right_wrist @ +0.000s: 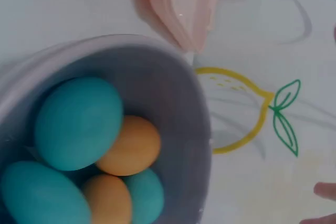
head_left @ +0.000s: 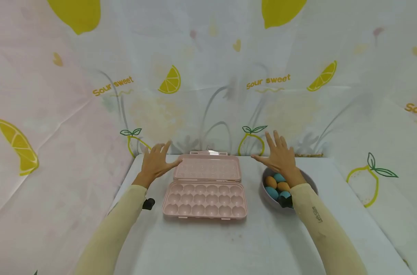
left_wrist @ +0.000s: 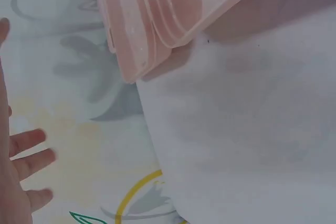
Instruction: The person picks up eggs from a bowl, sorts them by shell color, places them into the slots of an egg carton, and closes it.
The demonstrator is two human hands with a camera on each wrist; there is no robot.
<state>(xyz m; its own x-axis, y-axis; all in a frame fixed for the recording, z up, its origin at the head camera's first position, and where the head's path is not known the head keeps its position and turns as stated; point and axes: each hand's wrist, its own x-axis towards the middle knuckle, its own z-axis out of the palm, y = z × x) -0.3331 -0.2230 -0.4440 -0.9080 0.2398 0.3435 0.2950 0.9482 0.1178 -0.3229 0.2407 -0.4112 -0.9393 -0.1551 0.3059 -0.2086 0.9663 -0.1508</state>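
A pink egg box (head_left: 205,217) lies with its lid (head_left: 207,168) folded back, and its rows of round hollows hold nothing. To its right stands a grey bowl (head_left: 309,181) with several blue eggs (right_wrist: 79,124) and orange-brown eggs (right_wrist: 131,145) in it. My left hand (head_left: 156,162) is raised left of the lid, fingers spread, touching nothing. Over the bowl's far side my right hand (head_left: 278,154) is held up, its fingers spread too and holding nothing. Part of the bowl is hidden by the right wrist.
Everything stands on a white-covered table (head_left: 201,248). Behind and beside it hangs a pale cloth (head_left: 208,110) printed with lemons and lettering. A black wrist strap piece (head_left: 148,204) shows at the left sleeve.
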